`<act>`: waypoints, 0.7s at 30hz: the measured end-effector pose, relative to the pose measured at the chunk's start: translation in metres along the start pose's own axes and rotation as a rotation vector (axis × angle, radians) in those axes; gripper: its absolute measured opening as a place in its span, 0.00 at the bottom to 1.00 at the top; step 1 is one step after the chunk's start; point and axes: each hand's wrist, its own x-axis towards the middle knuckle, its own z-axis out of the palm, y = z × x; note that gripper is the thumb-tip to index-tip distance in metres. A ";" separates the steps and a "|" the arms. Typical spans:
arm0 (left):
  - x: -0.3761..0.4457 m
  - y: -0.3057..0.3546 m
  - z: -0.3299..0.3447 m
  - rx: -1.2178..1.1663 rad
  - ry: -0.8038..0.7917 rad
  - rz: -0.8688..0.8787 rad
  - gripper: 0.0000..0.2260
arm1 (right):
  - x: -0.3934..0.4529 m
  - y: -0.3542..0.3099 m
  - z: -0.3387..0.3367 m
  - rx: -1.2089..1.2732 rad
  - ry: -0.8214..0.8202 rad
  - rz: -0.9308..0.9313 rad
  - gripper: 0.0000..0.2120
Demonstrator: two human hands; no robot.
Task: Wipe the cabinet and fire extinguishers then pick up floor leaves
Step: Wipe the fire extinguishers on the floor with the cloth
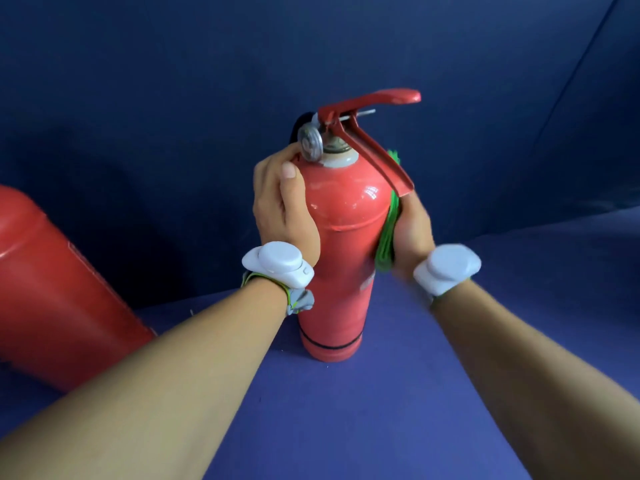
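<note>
Nearest us, both forearms wear white puck-shaped wrist devices [277,263]. Our left hand [282,206] grasps the shoulder of the upright red metal fire extinguisher [341,244] standing on the blue cloth surface [398,410]. Our right hand [412,230] presses a green cloth [388,237] against its side. A second red cylinder [52,289] leans at far left.
</note>
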 end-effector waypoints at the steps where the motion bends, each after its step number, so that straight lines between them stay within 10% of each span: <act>1: 0.000 0.000 0.002 -0.009 0.010 -0.002 0.15 | 0.006 -0.022 0.005 -0.016 -0.059 -0.069 0.13; 4: 0.001 -0.002 0.004 -0.021 0.033 -0.032 0.16 | 0.018 -0.052 0.016 -0.048 -0.253 -0.082 0.16; 13: 0.000 -0.003 0.004 -0.004 0.022 -0.038 0.18 | -0.003 0.094 -0.030 0.107 0.079 0.397 0.23; 21: -0.002 -0.001 0.005 -0.031 0.016 -0.057 0.18 | -0.029 -0.035 0.016 -0.085 0.014 -0.162 0.20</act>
